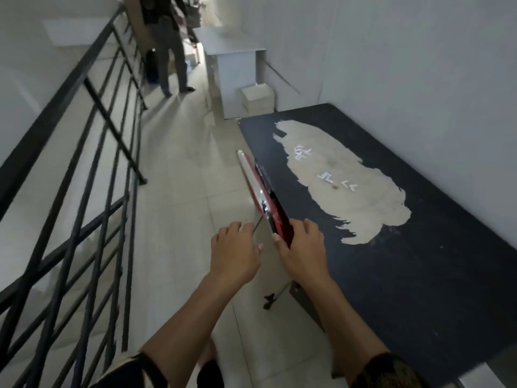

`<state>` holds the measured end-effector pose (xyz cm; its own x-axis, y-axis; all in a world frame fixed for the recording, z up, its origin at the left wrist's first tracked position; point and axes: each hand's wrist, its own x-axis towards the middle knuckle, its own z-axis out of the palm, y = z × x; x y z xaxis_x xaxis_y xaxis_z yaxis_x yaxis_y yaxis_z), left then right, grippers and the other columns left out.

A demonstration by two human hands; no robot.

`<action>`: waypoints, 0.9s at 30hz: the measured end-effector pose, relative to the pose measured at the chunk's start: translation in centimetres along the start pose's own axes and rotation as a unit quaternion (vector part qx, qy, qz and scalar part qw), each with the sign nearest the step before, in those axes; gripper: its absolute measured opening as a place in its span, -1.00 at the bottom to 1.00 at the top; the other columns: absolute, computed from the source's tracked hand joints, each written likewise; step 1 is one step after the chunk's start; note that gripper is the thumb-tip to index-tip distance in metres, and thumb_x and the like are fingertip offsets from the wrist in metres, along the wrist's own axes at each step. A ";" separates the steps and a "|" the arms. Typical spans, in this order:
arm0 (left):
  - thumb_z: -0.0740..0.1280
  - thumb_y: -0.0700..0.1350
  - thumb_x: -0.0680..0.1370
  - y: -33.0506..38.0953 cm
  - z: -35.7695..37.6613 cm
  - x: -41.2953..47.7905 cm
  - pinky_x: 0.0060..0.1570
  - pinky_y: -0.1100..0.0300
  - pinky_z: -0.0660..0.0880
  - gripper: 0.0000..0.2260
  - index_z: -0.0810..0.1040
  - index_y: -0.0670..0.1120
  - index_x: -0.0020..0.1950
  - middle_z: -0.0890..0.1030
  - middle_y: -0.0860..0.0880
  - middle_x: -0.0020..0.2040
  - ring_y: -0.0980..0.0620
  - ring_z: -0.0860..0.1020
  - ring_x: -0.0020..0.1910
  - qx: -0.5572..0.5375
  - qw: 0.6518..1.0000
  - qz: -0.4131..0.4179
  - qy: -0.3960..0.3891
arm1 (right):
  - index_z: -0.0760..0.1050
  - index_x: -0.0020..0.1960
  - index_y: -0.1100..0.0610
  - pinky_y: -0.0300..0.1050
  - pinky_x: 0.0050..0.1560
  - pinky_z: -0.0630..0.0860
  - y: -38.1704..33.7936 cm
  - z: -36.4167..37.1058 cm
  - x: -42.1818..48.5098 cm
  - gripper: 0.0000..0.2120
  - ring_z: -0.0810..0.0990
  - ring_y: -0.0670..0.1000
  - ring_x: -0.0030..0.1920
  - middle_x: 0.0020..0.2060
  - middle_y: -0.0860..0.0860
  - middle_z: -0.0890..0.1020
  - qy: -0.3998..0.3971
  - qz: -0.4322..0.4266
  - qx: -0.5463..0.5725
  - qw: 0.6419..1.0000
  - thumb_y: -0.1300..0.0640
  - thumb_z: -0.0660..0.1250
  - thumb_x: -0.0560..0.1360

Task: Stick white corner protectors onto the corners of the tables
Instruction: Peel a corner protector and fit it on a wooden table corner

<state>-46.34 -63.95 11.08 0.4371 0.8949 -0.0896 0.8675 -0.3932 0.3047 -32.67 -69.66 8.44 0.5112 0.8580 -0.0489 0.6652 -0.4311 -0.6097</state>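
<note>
Your right hand [300, 245] grips that flat red-and-chrome folding thing [263, 191] at the black table [419, 289] edge; left hand [233, 247] curls by a thin metal rod [258, 224], can't tell if it's holding; small white corner protectors [327, 176] lie on the table's worn beige patch [363, 214].

We are looking at small white L-shaped corner protectors [327, 177] lying flat in three loose clusters on the black table [419, 289], where its top is worn to tan; a white table [235, 43] is standing beyond it.
</note>
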 end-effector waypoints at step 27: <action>0.17 0.05 0.66 8.4 3.6 34.2 0.38 -0.06 0.25 -0.56 0.30 -0.01 0.53 0.40 -0.07 0.44 -0.15 0.36 0.41 0.104 0.924 0.320 -0.180 | 0.21 0.55 0.10 0.15 0.48 0.20 3.6 1.2 21.7 -0.39 0.19 0.20 0.51 0.53 0.16 0.20 0.101 0.355 -0.008 0.929 -0.24 0.11 0.63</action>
<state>-23.23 -37.45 7.14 0.8946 0.3514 -0.2760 0.4145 -0.8834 0.2188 -19.83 -52.27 4.17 0.9148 0.2867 -0.2844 0.1287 -0.8745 -0.4676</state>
